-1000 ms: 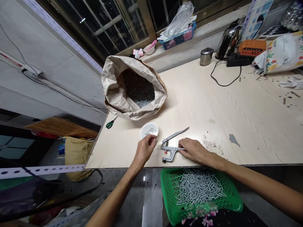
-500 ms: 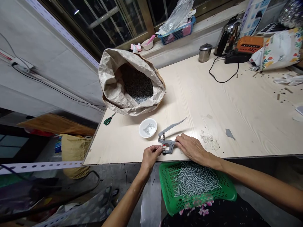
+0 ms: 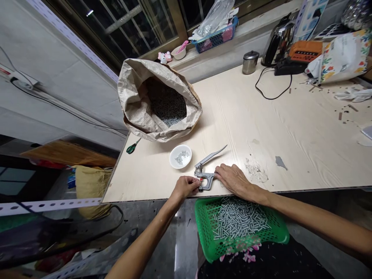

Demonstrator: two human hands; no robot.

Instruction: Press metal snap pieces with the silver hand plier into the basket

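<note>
The pliers (image 3: 208, 176) look like smooth, dull grey metal. The white bowl (image 3: 174, 163) appears to be smooth, slightly glossy plastic; the green basket (image 3: 207, 248), perforated plastic. The small pieces (image 3: 241, 219) inside it have a silvery, metallic sheen. The sack (image 3: 130, 89) looks papery, creased and matt, the tabletop (image 3: 232, 124) wood-grained with a soft gloss.

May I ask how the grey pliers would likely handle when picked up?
The grey pliers would probably feel stiff, given their solid-looking frame. The raised upper handle would likely give springily when squeezed, since a coil spring sits beneath it.
</note>
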